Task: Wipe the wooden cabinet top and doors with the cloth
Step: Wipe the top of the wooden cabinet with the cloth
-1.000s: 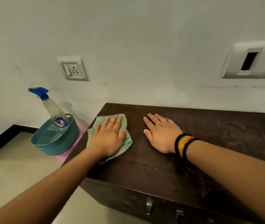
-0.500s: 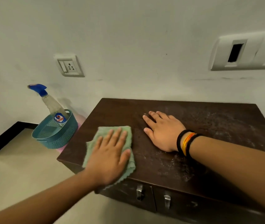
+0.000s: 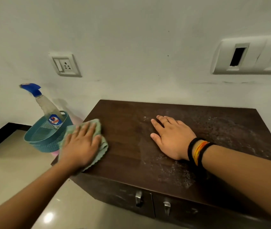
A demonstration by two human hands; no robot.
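Note:
A dark wooden cabinet stands against the wall; its top [image 3: 128,129] is smooth on the left and dusty on the right. My left hand [image 3: 80,144] presses flat, fingers straight, on a pale green cloth [image 3: 102,144] at the top's left edge; part of the cloth hangs past that edge. My right hand [image 3: 172,138] lies flat on the middle of the top, fingers spread, with black and orange bands on the wrist. Two doors [image 3: 118,194] with metal handles [image 3: 138,198] show below the front edge.
A teal basket [image 3: 45,139] holding a spray bottle [image 3: 49,109] with a blue trigger sits just left of the cabinet. Wall sockets: a small one [image 3: 65,64] at upper left, a long panel [image 3: 250,55] at upper right. Glossy floor lies below.
My left hand slid the cloth from the front of the top back toward the wall and leftward to the left edge. My right hand stayed in place.

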